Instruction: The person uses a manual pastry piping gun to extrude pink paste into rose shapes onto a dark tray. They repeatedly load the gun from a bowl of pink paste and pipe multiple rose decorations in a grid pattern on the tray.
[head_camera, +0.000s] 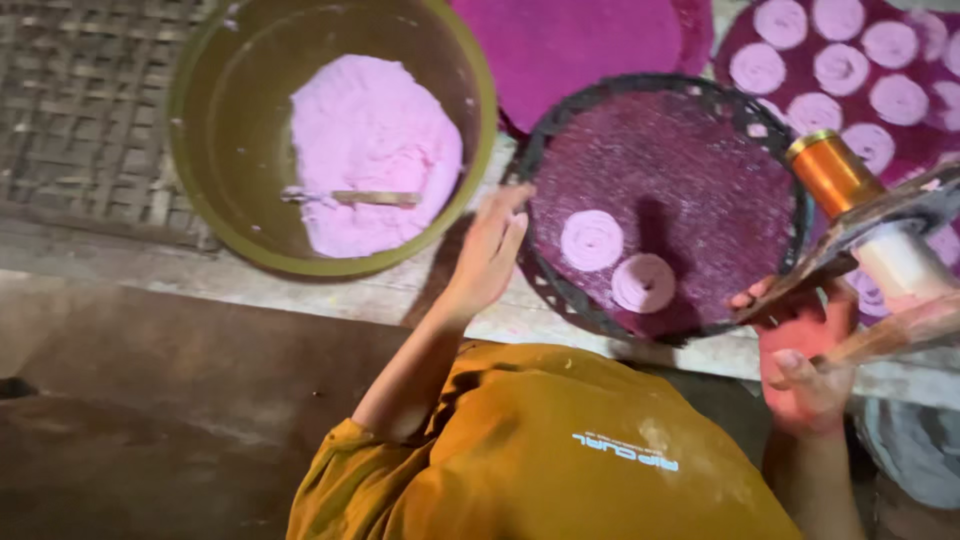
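My left hand (488, 252) is open, its fingers resting at the left rim of a round black-rimmed tray (545, 150). The tray carries a purple cloth with two pink dough spirals (592, 240) lying side by side near its front. My right hand (805, 365) grips the wooden handles of a hand press (870, 215), which has a brass-coloured cylinder and a white part below it. The press hangs tilted over the tray's right edge. My orange shirt (560, 450) fills the bottom of the view.
A large olive-green bowl (215, 120) at the upper left holds pink dough (370, 150) with a spoon (350, 197) in it. At the top right lies another purple sheet (860, 60) with several pink spirals; a magenta cloth (580, 40) lies beside it. A woven mat (80, 100) lies far left.
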